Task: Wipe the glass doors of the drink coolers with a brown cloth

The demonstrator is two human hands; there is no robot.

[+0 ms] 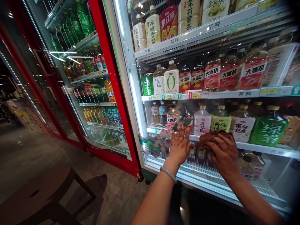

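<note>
My left hand (180, 144) lies flat with its fingers stretched out against the glass door of a drinks fridge. A pale bangle is on that wrist. To its right, my right hand (225, 153) is wrapped over a bunched brown cloth (206, 140), pressing it to the glass. Behind the glass, near the hands, stand a pink-labelled bottle (202, 120), a yellow-green-labelled bottle (220, 120) and a green-labelled bottle (268, 129). A leaf-patterned decal (156, 143) shows on the lower left of the glass. Part of the cloth is hidden under my fingers.
On the left stands a red-framed fridge (127, 125) with shelves of bottles. A brown stool (39, 187) is on the floor (117, 193) at the lower left. Stacked boxes (28, 117) are farther back. More tea bottles (171, 76) fill the upper shelves.
</note>
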